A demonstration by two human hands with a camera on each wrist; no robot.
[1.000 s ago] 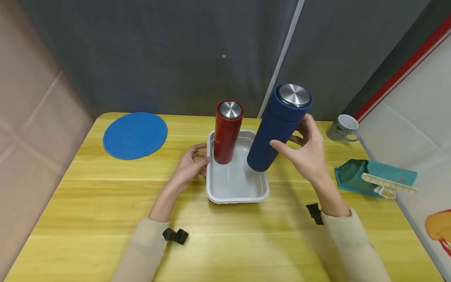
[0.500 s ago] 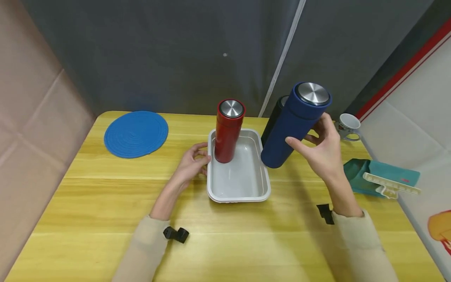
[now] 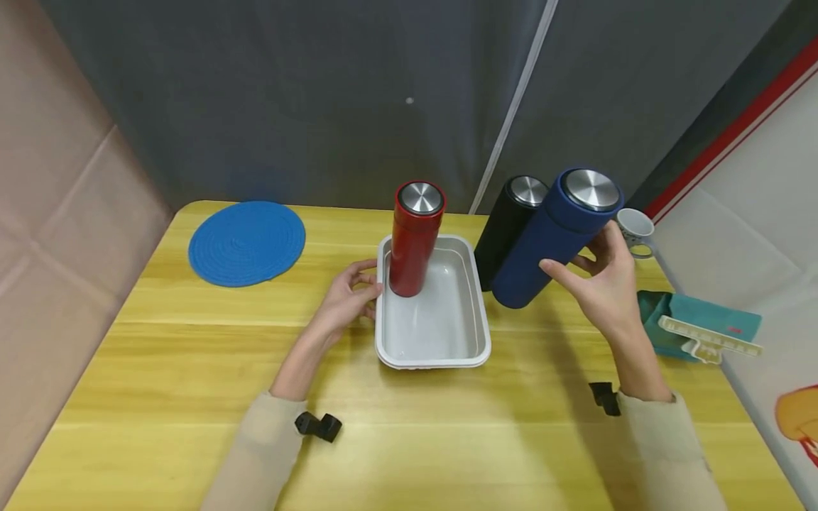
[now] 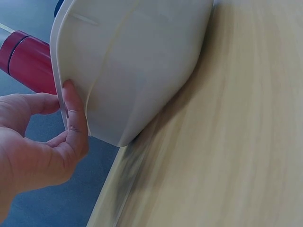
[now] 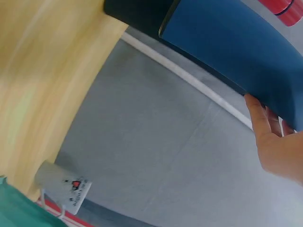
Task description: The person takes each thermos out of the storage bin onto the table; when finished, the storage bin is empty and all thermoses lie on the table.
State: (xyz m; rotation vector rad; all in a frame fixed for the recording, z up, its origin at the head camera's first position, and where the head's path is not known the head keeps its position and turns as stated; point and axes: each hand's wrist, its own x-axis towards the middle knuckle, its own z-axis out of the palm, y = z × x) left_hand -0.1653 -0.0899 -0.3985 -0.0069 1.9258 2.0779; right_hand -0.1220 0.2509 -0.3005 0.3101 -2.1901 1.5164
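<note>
My left hand (image 3: 345, 297) pinches the left rim of a light grey plastic tray (image 3: 434, 337); in the left wrist view the thumb lies inside the rim and fingers outside against the wall. Inside the tray, at its left, a red thermos (image 3: 411, 259) with a steel-topped lid stands upright. With my right hand (image 3: 603, 291) I grip a larger blue thermos (image 3: 543, 248) by its upper body. It is raised over the table to the right of the tray, its top leaning right. A black thermos (image 3: 501, 231) stands just behind it, partly hidden by it.
A round blue woven placemat (image 3: 247, 243) lies at the back left. At the right edge are a patterned mug (image 3: 633, 223) and a teal bag (image 3: 703, 316) with a cream clip (image 3: 703, 339). A dark grey curtain (image 3: 287, 106) hangs behind the wooden table (image 3: 409, 433).
The blue thermos has moved right, from over the tray to beside it, with my right hand. The black thermos has come into sight behind it. My left hand has stayed on the rim.
</note>
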